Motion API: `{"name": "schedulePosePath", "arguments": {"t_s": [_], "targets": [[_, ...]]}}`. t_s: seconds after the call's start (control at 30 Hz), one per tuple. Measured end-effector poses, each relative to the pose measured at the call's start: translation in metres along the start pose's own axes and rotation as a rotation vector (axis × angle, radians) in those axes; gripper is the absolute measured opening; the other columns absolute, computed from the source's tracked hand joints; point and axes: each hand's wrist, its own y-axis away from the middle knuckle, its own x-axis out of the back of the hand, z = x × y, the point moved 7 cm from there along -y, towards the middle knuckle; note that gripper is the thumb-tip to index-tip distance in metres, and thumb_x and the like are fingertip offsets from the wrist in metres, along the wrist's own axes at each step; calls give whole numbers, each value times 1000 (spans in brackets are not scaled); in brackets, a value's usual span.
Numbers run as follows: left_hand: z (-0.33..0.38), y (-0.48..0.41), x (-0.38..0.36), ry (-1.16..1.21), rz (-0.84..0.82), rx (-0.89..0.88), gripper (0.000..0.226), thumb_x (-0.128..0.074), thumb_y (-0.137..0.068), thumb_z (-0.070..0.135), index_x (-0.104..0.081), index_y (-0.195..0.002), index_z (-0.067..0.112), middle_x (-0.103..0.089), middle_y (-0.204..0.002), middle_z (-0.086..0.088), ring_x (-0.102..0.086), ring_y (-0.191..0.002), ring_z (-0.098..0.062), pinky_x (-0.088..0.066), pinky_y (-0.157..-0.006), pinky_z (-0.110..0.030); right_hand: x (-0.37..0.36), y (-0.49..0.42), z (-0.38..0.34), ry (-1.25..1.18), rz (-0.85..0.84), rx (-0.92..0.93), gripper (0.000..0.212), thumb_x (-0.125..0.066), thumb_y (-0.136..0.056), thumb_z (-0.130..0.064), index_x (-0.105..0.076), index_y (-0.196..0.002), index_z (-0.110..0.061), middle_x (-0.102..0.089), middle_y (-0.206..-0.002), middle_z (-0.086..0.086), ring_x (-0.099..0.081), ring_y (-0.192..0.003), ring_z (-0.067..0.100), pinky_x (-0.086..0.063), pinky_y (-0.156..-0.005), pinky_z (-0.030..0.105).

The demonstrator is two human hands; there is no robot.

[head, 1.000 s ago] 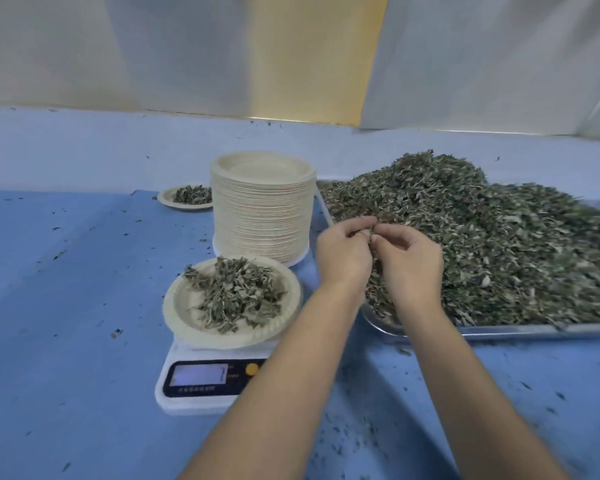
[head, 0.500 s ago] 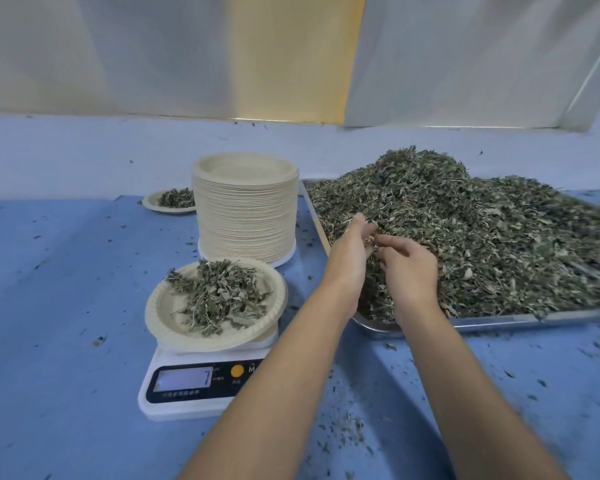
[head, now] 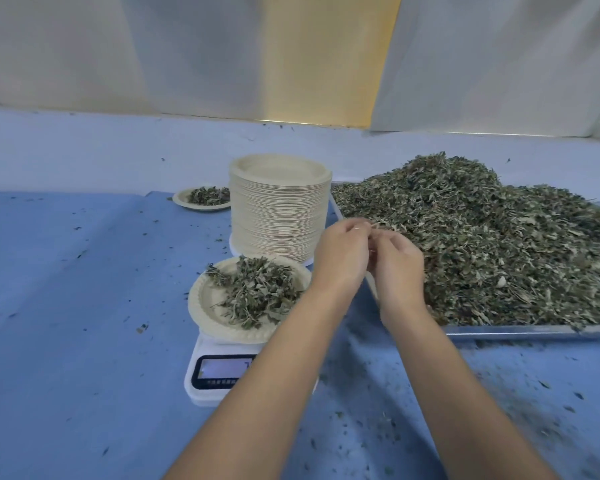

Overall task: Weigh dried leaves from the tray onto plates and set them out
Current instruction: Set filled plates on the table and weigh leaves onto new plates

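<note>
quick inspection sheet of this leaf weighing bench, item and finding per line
surface: blue cloth, creased
job's things: heaped dried leaves on tray; part-filled plate on scale; plate stack; filled plate behind, left of the stack
clutter: leaf crumbs across the cloth
grippers: left hand pinches a stem; right hand curled beside it, grip unclear
cables: nothing seen
surroundings: pale sheeting with a yellow strip

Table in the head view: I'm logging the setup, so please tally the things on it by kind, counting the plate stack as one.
Plates holding leaves: 2
Stack of empty plates: 1
Scale: 1
Tray of leaves: 1
Total: 5
</note>
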Motion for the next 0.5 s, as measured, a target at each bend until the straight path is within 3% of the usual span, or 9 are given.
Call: {"name": "schedulePosePath", "arguments": {"t_s": [0.1,0.2,0.27,0.37,0.43,0.5], "targets": [[15,2,36,-80,75,-80,21,-46,-94,13,-64,-91,23,-62,-84,13,-57,-81,0,-46,-78,-24,-23,8,5,74,-40,8,24,-46,-89,-3,-69,-95,-8,-70,-85,4,-66,-80,17,-54,-76,32],[23,-1,73,-43,104,-64,21,-47,-94,12,-66,-92,20,-67,-105,1,-60,-103,-12,-44,-94,-28,-37,14,11,136,-64,11,26,-47,-89,-4,-68,-88,-18,-70,-88,-2,-65,-87,13,-53,-89,35],[25,-2,100,5,116,-41,22,-44,-96,11,-66,-97,14,-67,-110,-3,-61,-106,-13,-47,-95,-24,-45,17,16,154,-83,2,25,-47,-91,-6,-68,-93,-20,-70,-97,-2,-64,-93,12,-51,-93,35],[21,-2,136,51,146,-17,26,-40,-98,10,-65,-99,7,-67,-101,-4,-63,-99,-13,-50,-81,-17,-49,17,20,202,-83,6,27,-47,-92,-8,-70,-105,-15,-68,-101,-3,-63,-92,11,-50,-90,34],[14,-2,161,-27,238,-16,25,-41,-98,13,-66,-96,13,-68,-101,-1,-62,-101,-12,-48,-86,-22,-52,17,22,206,-95,3,27,-47,-92,-7,-71,-101,-16,-65,-90,-5,-58,-77,8,-47,-80,32],[5,-1,182,-126,352,-22,25,-42,-97,17,-66,-100,18,-66,-108,2,-59,-106,-10,-44,-93,-27,-56,19,23,193,-115,-12,27,-48,-92,-6,-69,-89,-23,-67,-93,-5,-59,-84,9,-47,-84,31]]}}
